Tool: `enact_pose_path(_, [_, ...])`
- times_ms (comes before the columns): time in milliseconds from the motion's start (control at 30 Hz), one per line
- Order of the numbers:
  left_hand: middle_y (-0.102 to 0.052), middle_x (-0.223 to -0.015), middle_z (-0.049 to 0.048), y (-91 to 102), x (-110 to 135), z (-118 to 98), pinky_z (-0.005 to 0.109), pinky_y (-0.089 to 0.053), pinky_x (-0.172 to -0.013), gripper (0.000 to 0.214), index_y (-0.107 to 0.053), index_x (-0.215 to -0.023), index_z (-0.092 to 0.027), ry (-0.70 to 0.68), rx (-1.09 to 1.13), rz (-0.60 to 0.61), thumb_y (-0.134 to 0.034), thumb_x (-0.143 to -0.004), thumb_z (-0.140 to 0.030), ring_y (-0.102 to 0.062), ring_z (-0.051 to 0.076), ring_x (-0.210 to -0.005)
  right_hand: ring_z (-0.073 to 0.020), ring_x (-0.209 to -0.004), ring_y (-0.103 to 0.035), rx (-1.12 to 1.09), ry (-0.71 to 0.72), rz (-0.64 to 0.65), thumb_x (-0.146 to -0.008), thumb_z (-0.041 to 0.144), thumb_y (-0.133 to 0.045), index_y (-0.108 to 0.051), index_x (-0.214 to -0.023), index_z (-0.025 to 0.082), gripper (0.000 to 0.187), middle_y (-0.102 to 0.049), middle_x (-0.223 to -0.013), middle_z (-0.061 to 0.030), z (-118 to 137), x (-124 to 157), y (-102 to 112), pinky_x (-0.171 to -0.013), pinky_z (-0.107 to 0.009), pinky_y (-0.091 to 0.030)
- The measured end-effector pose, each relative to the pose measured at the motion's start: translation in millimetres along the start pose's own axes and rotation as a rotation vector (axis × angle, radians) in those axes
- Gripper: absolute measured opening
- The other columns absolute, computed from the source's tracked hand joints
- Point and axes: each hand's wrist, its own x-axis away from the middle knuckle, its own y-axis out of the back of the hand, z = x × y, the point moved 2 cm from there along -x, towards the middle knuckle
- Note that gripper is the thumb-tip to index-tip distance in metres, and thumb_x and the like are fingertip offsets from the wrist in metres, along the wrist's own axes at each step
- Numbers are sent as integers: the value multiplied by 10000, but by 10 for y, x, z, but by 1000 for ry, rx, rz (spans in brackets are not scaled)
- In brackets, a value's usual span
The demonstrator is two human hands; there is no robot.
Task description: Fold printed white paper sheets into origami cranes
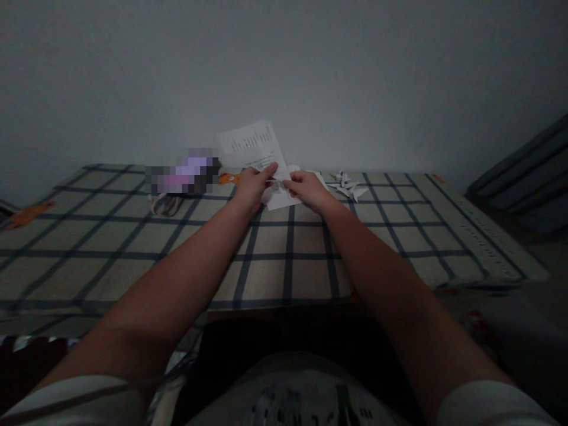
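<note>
A white printed sheet of paper (252,145) is held up over the far part of a table with a checked cloth (288,260). My left hand (254,184) pinches the sheet near its middle fold, thumb and fingers closed on it. My right hand (307,189) grips the lower right part of the same sheet, fingers curled on the paper. The top half of the sheet stands tilted up toward the wall. Both forearms reach forward across the cloth.
Several small folded white paper figures (348,185) lie on the cloth just right of my hands. A blurred purple object (184,175) with looped cords (165,204) lies at the left. A grey wall rises behind the table; dark furniture (528,177) stands at the right.
</note>
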Motion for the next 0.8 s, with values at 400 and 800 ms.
enact_pose_path(400, [-715,-811,48,67,-134,-5,226,-490,-603,314,-662,-759,-158,-6,58,-46,-849,-687,-399,-632,128,-673,-93,-588,-515,-60,-22,-35,-865,394,-695,-688,-738,145,279,-641,-681,-6,-210,-91,10,-585,-232,-421])
enact_pose_path(800, [-707,-769,28,78,-137,13,198,-454,-544,259,-670,-795,-164,10,51,-106,-833,-726,-353,-598,102,-612,-99,-626,-566,-160,-74,-42,-935,318,-610,-678,-785,141,241,-661,-753,-19,-153,-80,4,-585,-225,-450])
